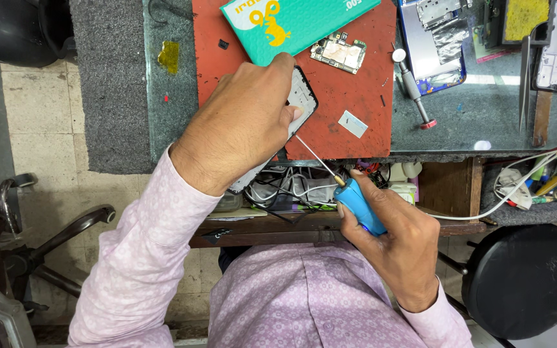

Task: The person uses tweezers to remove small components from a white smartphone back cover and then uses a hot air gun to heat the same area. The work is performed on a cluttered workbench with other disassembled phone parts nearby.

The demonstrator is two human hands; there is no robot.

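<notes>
- While the left hand (243,125) closes around an opened phone frame (301,96), the fingers wrap its near end and the thumb lies along its right edge; the frame sits tilted, its upper end on the red work mat (349,90) and its lower end hanging past the front edge of the table (478,119).
- Right hand (391,241) is closed in a fist-like grip on a blue-handled screwdriver (361,205); the thin metal shaft runs up and to the left, its tip meeting the right edge of the phone frame just below the left thumb.
- Handle and right hand sit below the table edge, over an open drawer space holding tangled cables (285,190).
- Teal cardboard box (294,19) lies at the top of the mat, just beyond the left hand's fingertips.
- Bare circuit board (338,53) rests on the mat to the right of the box; a small pale strip (353,124) lies lower on the mat, apart from both.
- Second screwdriver (412,89), with a red tip end, lies on the grey table just right of the mat.
- Tweezers (525,84) and another stripped phone body (436,38) lie further right.
- Black round stool (523,280) stands at lower right.
</notes>
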